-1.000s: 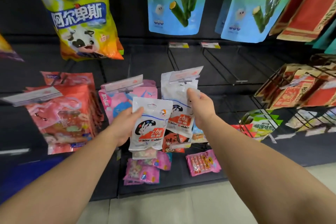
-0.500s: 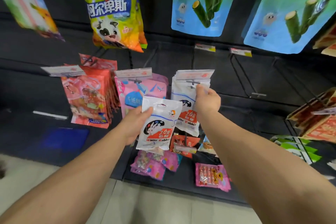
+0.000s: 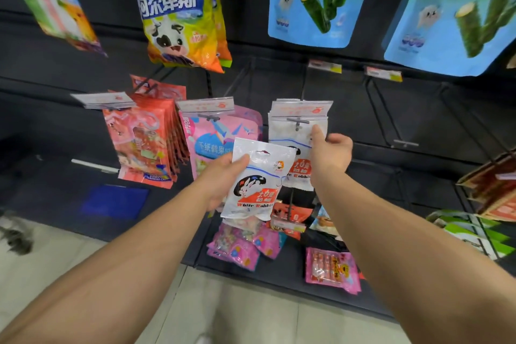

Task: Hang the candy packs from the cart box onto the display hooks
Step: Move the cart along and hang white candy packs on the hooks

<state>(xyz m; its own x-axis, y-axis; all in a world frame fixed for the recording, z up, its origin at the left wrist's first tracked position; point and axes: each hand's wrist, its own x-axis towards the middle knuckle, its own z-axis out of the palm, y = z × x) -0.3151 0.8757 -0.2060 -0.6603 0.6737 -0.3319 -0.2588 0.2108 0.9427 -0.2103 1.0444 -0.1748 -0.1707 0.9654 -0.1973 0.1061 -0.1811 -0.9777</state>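
Both bare forearms extend forward. Left hand: thumb on top, fingers curled, gripping a flat item. Right hand, just beside and higher: index finger extended, other fingers loosely bent.

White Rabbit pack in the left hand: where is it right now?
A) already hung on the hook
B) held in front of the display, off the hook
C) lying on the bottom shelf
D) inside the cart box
B: the left hand holds the White Rabbit pack by its upper left edge, its hang hole free and below the hook, where the hung white packs sit under the right hand.
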